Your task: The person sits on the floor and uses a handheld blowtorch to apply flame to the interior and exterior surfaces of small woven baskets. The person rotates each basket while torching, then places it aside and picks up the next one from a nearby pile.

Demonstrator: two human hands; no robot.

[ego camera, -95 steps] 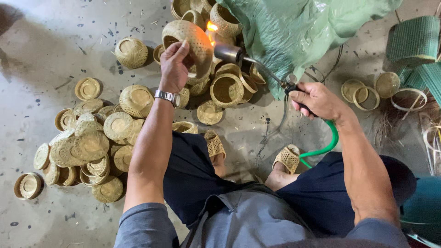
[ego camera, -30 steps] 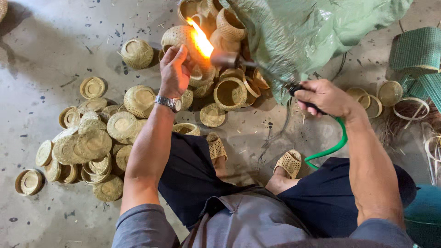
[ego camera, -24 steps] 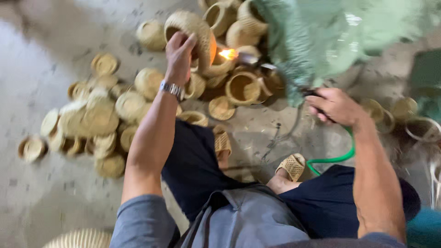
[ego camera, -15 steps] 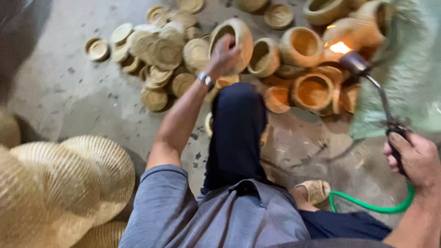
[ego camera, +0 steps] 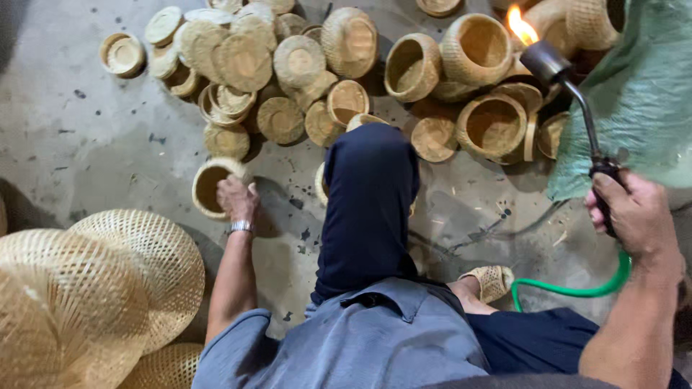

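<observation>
My left hand (ego camera: 236, 199) grips the rim of a small round woven basket (ego camera: 207, 189) resting on the concrete floor at my left side. My right hand (ego camera: 631, 215) is closed on the handle of a gas torch (ego camera: 569, 94), held up at the right. A flame (ego camera: 520, 27) burns at the torch head, close to several woven baskets (ego camera: 479, 49). A green hose (ego camera: 577, 288) runs from the torch handle down past my right arm. My dark-trousered knee (ego camera: 369, 187) sits between the two hands.
Many small woven baskets and lids (ego camera: 249, 65) lie heaped on the floor ahead. Large woven domes (ego camera: 86, 288) are stacked at lower left. A green mesh sack (ego camera: 641, 94) hangs at upper right. A woven sandal (ego camera: 491, 281) is by my leg.
My left hand has brought the basket down from the flame to the floor at my left. The view swung left and down; the torch stays lit in my right hand.
</observation>
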